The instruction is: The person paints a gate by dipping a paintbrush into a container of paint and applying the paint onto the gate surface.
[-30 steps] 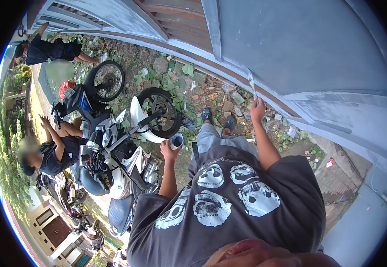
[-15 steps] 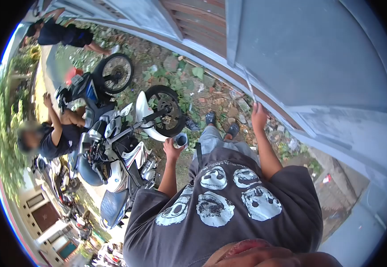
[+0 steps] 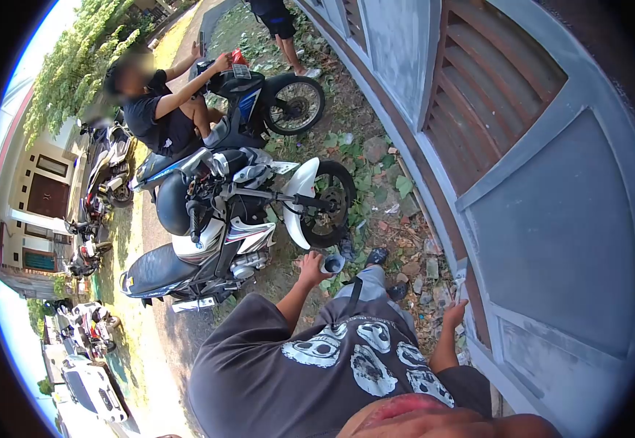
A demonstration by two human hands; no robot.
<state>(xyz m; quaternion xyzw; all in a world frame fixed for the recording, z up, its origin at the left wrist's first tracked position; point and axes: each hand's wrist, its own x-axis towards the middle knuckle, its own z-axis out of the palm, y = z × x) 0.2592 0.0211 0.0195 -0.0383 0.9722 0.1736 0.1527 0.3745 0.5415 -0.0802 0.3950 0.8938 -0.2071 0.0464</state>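
Note:
My left hand (image 3: 311, 269) is closed around the side of a small cup (image 3: 333, 264) with dark contents, held out in front of my body. My right hand (image 3: 455, 314) is closed on a slim, pale-handled paintbrush (image 3: 460, 286), close against the lower frame of the grey-blue wall (image 3: 551, 212). The brush's bristles are hard to make out against the wall. Patchy lighter and darker grey-blue covers the wall's panels, and brown slats (image 3: 489, 87) sit between its frames.
A white motorcycle (image 3: 208, 241) stands left of my left hand. Beyond it, a person (image 3: 160, 102) sits on a blue-black motorcycle (image 3: 248, 102), and another person (image 3: 277, 29) stands near the wall. Rubble and weeds (image 3: 398, 212) cover the ground along the wall's base.
My view has swung left, bringing more of the motorcycles and the parking area into sight. The brush shows shorter beside the wall frame now. Both hands keep their holds.

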